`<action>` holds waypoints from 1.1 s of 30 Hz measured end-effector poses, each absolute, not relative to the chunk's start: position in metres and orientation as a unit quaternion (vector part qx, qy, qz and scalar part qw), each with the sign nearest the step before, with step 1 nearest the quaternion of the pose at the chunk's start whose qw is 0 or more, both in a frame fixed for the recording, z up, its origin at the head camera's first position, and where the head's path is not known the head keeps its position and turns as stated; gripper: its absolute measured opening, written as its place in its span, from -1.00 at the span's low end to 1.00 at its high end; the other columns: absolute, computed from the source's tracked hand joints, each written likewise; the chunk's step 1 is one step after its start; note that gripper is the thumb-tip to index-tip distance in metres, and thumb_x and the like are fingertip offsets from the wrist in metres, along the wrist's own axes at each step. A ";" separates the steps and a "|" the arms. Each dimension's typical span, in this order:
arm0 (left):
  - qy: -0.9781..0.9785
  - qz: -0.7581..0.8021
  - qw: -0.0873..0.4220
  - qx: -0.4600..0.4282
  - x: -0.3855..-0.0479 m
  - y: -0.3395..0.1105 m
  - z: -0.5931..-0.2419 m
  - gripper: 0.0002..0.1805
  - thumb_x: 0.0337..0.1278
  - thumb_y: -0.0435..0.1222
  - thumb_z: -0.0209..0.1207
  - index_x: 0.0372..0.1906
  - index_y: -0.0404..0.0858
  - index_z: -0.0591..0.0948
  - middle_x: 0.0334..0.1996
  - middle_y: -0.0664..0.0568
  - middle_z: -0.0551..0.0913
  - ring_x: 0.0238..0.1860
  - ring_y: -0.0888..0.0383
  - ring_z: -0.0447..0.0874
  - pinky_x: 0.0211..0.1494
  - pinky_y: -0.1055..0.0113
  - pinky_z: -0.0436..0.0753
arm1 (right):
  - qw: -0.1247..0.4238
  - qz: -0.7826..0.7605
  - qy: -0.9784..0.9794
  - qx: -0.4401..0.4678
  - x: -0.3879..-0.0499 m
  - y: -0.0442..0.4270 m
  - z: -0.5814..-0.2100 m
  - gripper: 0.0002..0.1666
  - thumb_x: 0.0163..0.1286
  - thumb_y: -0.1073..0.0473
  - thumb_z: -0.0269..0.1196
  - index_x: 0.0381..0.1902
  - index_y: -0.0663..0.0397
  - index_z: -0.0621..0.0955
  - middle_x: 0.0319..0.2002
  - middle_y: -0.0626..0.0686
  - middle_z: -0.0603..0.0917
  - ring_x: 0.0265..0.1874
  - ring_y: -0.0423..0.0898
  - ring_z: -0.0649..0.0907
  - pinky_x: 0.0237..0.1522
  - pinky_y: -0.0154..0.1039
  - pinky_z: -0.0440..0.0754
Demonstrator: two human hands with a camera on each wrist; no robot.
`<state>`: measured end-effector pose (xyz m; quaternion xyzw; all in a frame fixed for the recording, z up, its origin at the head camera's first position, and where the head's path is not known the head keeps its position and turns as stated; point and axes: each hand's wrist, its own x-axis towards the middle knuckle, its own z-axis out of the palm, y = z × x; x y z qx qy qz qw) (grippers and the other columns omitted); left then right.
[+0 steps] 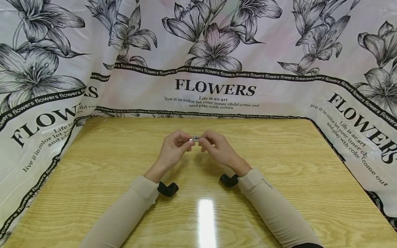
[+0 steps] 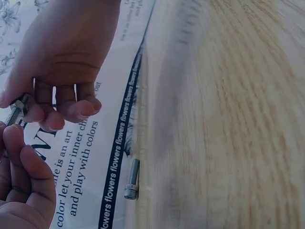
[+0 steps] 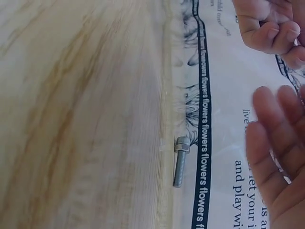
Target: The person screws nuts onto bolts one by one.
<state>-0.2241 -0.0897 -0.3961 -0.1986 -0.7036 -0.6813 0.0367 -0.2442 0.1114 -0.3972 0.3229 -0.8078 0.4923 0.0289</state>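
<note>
A threaded bolt (image 2: 13,116) with a nut (image 2: 18,107) on it is held just above the table, between both hands. The left hand (image 1: 173,147) pinches one end between curled fingertips; the right hand (image 1: 217,148) pinches the nut end, its other fingers loosely bent. Beyond, a second bolt (image 3: 180,167) lies on the wooden table (image 1: 279,165), near the flower-printed cloth (image 1: 214,93).

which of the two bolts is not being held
The loose bolt, lying on its side with nothing gripping it. The other bolt, with a nut on its thread, is pinched by the left hand and right hand.
</note>
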 end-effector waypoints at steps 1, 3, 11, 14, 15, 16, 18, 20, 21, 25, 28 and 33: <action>-0.703 -0.682 0.035 -0.198 -0.224 -0.090 -0.396 -0.84 0.16 -0.48 0.23 -0.18 -0.47 0.57 -0.23 -0.33 0.67 -0.41 0.05 0.63 -0.27 0.31 0.64 | 0.027 0.487 -0.812 0.319 -0.245 0.112 -0.398 -0.74 0.53 0.10 0.02 -0.23 0.13 0.57 -0.29 0.14 0.63 -0.39 -0.10 0.64 -0.44 -0.16 0.55; -0.705 -0.681 0.032 -0.197 -0.224 -0.089 -0.396 -0.84 0.16 -0.50 0.21 -0.16 -0.50 0.56 -0.23 -0.36 0.66 -0.40 0.03 0.64 -0.26 0.29 0.64 | 0.023 0.486 -0.814 0.318 -0.246 0.112 -0.399 -0.63 0.56 0.03 -0.05 -0.26 0.13 0.58 -0.30 0.15 0.63 -0.38 -0.13 0.64 -0.43 -0.13 0.56; -0.701 -0.685 0.034 -0.193 -0.225 -0.090 -0.397 -0.85 0.16 -0.49 0.22 -0.18 -0.47 0.57 -0.21 -0.36 0.65 -0.33 -0.22 0.63 -0.24 0.26 0.65 | 0.030 0.511 -0.796 0.323 -0.244 0.111 -0.397 -0.73 0.38 0.22 0.21 0.00 0.11 0.47 -0.18 0.07 0.64 -0.36 -0.09 0.63 -0.30 -0.04 0.60; -0.703 -0.682 0.040 -0.198 -0.224 -0.090 -0.397 -0.85 0.16 -0.46 0.23 -0.18 -0.44 0.58 -0.23 -0.33 0.67 -0.38 -0.07 0.65 -0.26 0.27 0.65 | 0.034 0.517 -0.787 0.337 -0.238 0.109 -0.390 -0.75 0.36 0.33 0.21 -0.03 0.22 0.46 -0.19 0.18 0.63 -0.38 0.00 0.64 -0.29 -0.03 0.61; -0.703 -0.681 0.041 -0.199 -0.224 -0.090 -0.397 -0.85 0.16 -0.46 0.23 -0.19 -0.43 0.58 -0.24 -0.32 0.67 -0.40 0.00 0.65 -0.26 0.27 0.65 | 0.034 0.515 -0.786 0.341 -0.236 0.108 -0.386 -0.78 0.37 0.36 0.18 -0.05 0.25 0.47 -0.20 0.22 0.62 -0.40 0.04 0.64 -0.31 -0.05 0.61; -0.703 -0.681 0.042 -0.199 -0.224 -0.090 -0.397 -0.86 0.16 -0.45 0.24 -0.19 -0.42 0.58 -0.25 -0.30 0.68 -0.41 0.04 0.64 -0.27 0.27 0.65 | 0.034 0.512 -0.787 0.342 -0.233 0.107 -0.382 -0.85 0.39 0.36 0.15 -0.10 0.25 0.49 -0.22 0.22 0.62 -0.41 0.07 0.65 -0.34 -0.07 0.61; -0.705 -0.680 0.042 -0.199 -0.224 -0.089 -0.397 -0.85 0.16 -0.46 0.24 -0.18 -0.42 0.58 -0.26 -0.30 0.68 -0.43 0.09 0.63 -0.28 0.27 0.64 | 0.031 0.499 -0.797 0.339 -0.227 0.106 -0.373 -0.93 0.44 0.35 0.09 -0.20 0.23 0.54 -0.28 0.18 0.62 -0.42 0.12 0.65 -0.41 -0.13 0.57; -0.704 -0.682 0.037 -0.195 -0.224 -0.089 -0.397 -0.84 0.16 -0.47 0.23 -0.17 -0.45 0.58 -0.26 -0.32 0.67 -0.42 0.09 0.62 -0.28 0.27 0.64 | 0.027 0.484 -0.810 0.329 -0.222 0.105 -0.366 -0.81 0.49 0.32 0.02 -0.29 0.20 0.57 -0.33 0.14 0.63 -0.39 0.12 0.65 -0.44 -0.19 0.54; -0.704 -0.682 0.035 -0.194 -0.224 -0.089 -0.397 -0.84 0.16 -0.48 0.23 -0.16 -0.45 0.57 -0.25 -0.34 0.67 -0.42 0.08 0.62 -0.28 0.27 0.64 | 0.023 0.479 -0.816 0.323 -0.221 0.105 -0.364 -0.75 0.51 0.30 -0.01 -0.33 0.19 0.58 -0.34 0.12 0.63 -0.38 0.12 0.65 -0.43 -0.21 0.53; -0.705 -0.683 0.030 -0.189 -0.221 -0.089 -0.390 -0.84 0.16 -0.53 0.20 -0.16 -0.51 0.56 -0.22 -0.40 0.65 -0.39 -0.04 0.63 -0.27 0.30 0.64 | 0.011 0.482 -0.821 0.307 -0.220 0.106 -0.363 -0.74 0.53 0.26 -0.04 -0.27 0.21 0.58 -0.31 0.19 0.63 -0.35 0.15 0.65 -0.38 -0.18 0.54; -0.707 -0.680 0.030 -0.191 -0.215 -0.089 -0.381 -0.85 0.17 -0.56 0.17 -0.17 -0.56 0.53 -0.21 -0.45 0.62 -0.36 -0.15 0.62 -0.27 0.33 0.63 | 0.015 0.492 -0.813 0.311 -0.222 0.107 -0.366 -0.84 0.46 0.27 0.09 -0.10 0.25 0.53 -0.22 0.23 0.63 -0.35 0.12 0.64 -0.35 -0.15 0.55; -0.702 -0.684 0.028 -0.197 -0.215 -0.089 -0.381 -0.83 0.17 -0.56 0.17 -0.15 -0.59 0.53 -0.19 -0.48 0.61 -0.38 -0.07 0.62 -0.28 0.36 0.62 | 0.038 0.505 -0.794 0.337 -0.236 0.110 -0.388 -0.70 0.35 0.35 0.20 0.01 0.26 0.44 -0.17 0.20 0.62 -0.35 0.04 0.63 -0.28 -0.10 0.60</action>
